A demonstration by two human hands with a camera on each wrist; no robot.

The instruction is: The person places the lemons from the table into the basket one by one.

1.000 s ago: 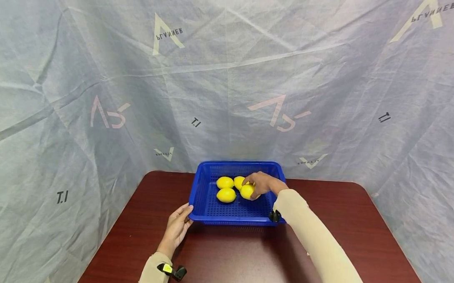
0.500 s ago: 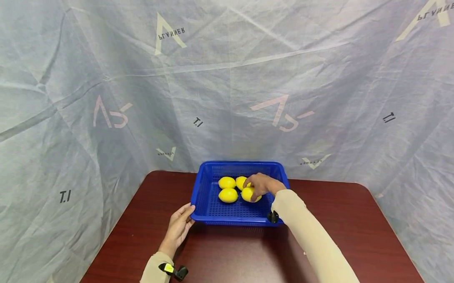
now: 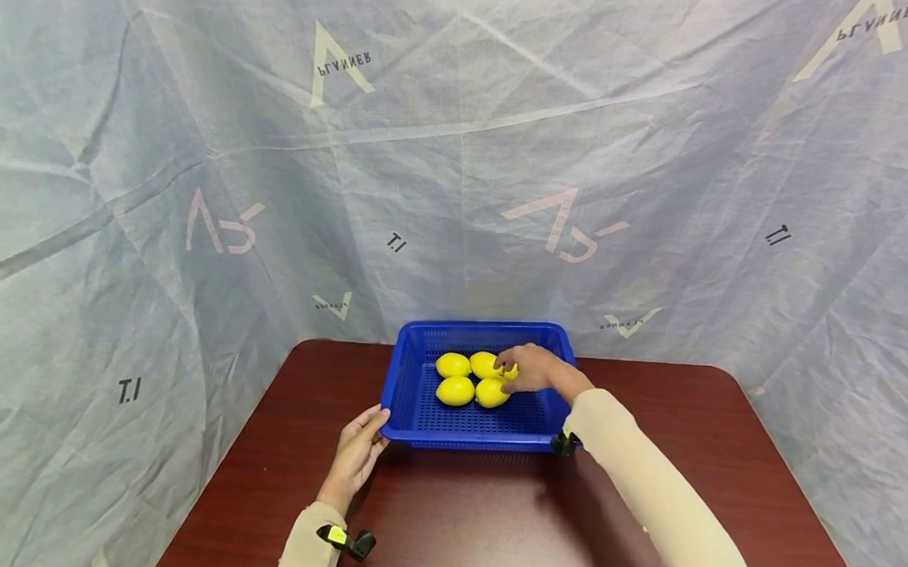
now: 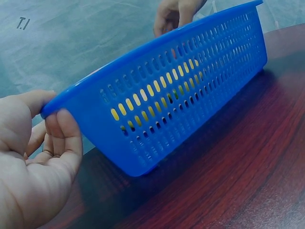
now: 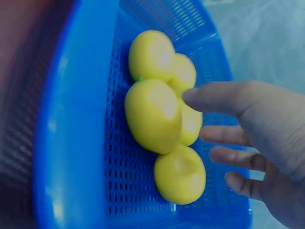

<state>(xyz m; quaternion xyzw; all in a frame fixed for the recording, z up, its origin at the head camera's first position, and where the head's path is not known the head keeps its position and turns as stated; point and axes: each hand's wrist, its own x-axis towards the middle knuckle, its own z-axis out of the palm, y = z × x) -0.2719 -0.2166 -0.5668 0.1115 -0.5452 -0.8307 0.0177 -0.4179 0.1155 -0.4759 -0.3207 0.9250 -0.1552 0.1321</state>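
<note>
A blue perforated plastic basket [image 3: 463, 439] stands at the back of the table with several yellow lemons [image 3: 454, 391] grouped inside it. My left hand [image 3: 358, 451] grips the basket's near left corner; in the left wrist view its thumb lies over the rim [image 4: 90, 78] and the curled fingers are underneath. Over the right part of the basket is my right hand [image 3: 532, 370], fingers spread and loosely bent. The right wrist view shows this hand [image 5: 271, 114] holding nothing, its thumb tip close to the lemons. Beside it lies the front right lemon [image 5: 153, 114], touching its neighbours.
The dark red wooden table [image 3: 446, 517] has rounded far corners. Grey fabric sheeting [image 3: 457, 192] with printed letters hangs behind the table and along both sides. A small black device [image 3: 347, 543] is strapped to the left sleeve.
My right hand has let go of the front right lemon and shifted slightly to the right. That lemon now sits against the front left one. My left hand keeps its grip on the basket.
</note>
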